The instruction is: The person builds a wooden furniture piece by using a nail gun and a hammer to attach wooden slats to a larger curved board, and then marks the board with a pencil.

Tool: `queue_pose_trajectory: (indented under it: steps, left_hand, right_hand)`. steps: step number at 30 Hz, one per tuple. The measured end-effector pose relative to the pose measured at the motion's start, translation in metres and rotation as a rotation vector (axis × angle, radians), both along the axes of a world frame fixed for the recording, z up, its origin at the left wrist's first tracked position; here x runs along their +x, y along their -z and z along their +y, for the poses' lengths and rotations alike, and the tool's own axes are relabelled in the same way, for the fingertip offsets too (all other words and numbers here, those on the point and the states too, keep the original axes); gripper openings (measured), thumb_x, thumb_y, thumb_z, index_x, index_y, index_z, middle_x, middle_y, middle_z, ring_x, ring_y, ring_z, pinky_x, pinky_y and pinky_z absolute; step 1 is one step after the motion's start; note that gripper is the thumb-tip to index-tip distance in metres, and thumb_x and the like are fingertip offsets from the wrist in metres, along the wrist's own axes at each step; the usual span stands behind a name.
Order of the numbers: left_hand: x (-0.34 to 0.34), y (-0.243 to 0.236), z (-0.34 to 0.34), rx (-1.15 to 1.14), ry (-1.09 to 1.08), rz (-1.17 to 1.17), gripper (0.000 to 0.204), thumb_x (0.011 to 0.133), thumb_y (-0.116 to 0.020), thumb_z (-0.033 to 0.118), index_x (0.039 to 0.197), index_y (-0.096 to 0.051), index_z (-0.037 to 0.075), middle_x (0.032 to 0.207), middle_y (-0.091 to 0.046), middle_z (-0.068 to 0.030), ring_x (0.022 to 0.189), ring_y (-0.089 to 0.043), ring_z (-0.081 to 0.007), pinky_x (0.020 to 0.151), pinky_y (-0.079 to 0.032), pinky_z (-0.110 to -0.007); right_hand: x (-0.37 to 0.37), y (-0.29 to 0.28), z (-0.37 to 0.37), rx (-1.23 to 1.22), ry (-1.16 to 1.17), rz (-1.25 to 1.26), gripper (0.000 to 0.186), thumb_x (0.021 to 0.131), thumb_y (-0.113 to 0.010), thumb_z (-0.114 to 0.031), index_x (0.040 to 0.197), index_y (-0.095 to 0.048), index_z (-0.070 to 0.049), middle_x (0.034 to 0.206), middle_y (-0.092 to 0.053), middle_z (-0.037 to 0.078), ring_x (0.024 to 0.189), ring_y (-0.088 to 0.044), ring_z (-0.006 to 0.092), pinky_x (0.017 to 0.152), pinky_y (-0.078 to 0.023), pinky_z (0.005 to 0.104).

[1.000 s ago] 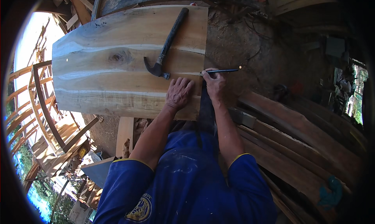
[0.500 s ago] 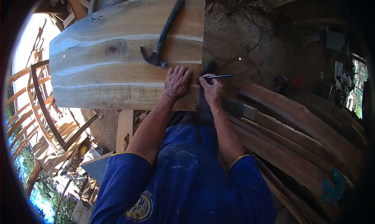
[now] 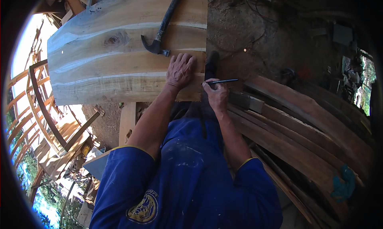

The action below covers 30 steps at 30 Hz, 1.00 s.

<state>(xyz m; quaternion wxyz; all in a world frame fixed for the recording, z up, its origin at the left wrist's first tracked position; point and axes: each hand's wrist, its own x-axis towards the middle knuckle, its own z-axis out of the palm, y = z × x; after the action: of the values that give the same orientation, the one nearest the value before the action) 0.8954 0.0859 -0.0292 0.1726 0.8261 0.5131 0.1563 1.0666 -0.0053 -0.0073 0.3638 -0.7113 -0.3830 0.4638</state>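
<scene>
Under my left hand point(image 3: 181, 72) lies a wide pale wooden board point(image 3: 123, 63) with light streaks and a dark knot. That hand rests on the board near its right edge, fingers stretched forward and a little bent, holding nothing. My right hand point(image 3: 218, 96) pinches a slim dark pencil or pen point(image 3: 226, 81) at the board's right edge, close to the near corner. Its tip is hidden by my fingers. A claw hammer point(image 3: 156, 46) with a dark, worn handle lies on the board just beyond my left hand, its head toward me.
Long planks point(image 3: 295, 133) are stacked on the right, with a teal cloth point(image 3: 343, 184) on them. Bare dirt ground point(image 3: 235, 33) shows beyond the board's right edge. At the left stand a dark wooden frame point(image 3: 48, 105) and curved wooden ribs.
My right hand has slid toward me along the board's right edge with the pencil or pen. The view has shifted slightly. My left hand and the hammer keep their places on the board.
</scene>
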Motion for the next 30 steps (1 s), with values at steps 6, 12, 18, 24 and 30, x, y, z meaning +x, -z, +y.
queue_pose_trajectory:
  steps: [6, 12, 18, 24, 30]
  left_hand:
    - [-0.002, 0.000, -0.001, 0.016, 0.006, 0.027, 0.032, 0.085, -0.055, 0.018, 0.116, -0.059, 0.013, 0.108, -0.057, -0.0078, 0.103, -0.055, -0.0282, 0.086, -0.039, -0.043]
    - [-0.001, 0.003, -0.001, 0.020, 0.013, 0.001, 0.032, 0.085, -0.054, 0.018, 0.116, -0.059, 0.013, 0.108, -0.057, -0.0079, 0.104, -0.055, -0.0285, 0.086, -0.039, -0.043]
    - [-0.002, 0.003, -0.001, 0.020, -0.003, 0.008, 0.031, 0.086, -0.055, 0.019, 0.115, -0.060, 0.013, 0.108, -0.057, -0.0080, 0.104, -0.055, -0.0286, 0.087, -0.040, -0.043]
    - [-0.002, -0.003, -0.003, 0.011, -0.008, -0.010, 0.030, 0.086, -0.055, 0.018, 0.114, -0.060, 0.012, 0.108, -0.057, -0.0085, 0.105, -0.055, -0.0282, 0.088, -0.040, -0.043]
    - [-0.004, -0.009, -0.005, 0.038, -0.043, -0.078, 0.026, 0.086, -0.054, 0.018, 0.110, -0.060, 0.012, 0.103, -0.057, -0.0083, 0.102, -0.055, -0.0273, 0.088, -0.041, -0.042]
  right_hand:
    - [0.000, -0.004, -0.024, -0.062, -0.021, -0.034, 0.011, 0.087, -0.079, -0.011, 0.091, -0.072, -0.003, 0.067, -0.059, -0.006, 0.062, -0.052, 0.0016, 0.057, -0.043, 0.0228]
    - [-0.001, -0.008, -0.045, -0.077, 0.004, -0.004, 0.010, 0.085, -0.079, -0.011, 0.088, -0.072, -0.004, 0.070, -0.063, -0.001, 0.063, -0.056, 0.0058, 0.059, -0.048, 0.0262]
    - [0.001, -0.014, -0.044, -0.149, -0.059, -0.060, 0.011, 0.084, -0.079, -0.011, 0.088, -0.072, -0.003, 0.074, -0.066, 0.000, 0.067, -0.059, 0.0056, 0.062, -0.050, 0.0263]
    - [0.006, -0.011, -0.044, -0.116, -0.077, 0.035, 0.011, 0.084, -0.079, -0.011, 0.088, -0.073, -0.003, 0.075, -0.067, 0.000, 0.065, -0.058, 0.0064, 0.062, -0.050, 0.0274]
    - [0.022, -0.035, -0.022, -0.081, -0.223, -0.105, 0.012, 0.085, -0.078, -0.016, 0.087, -0.075, -0.005, 0.068, -0.063, 0.001, 0.062, -0.058, 0.0090, 0.059, -0.047, 0.0295]
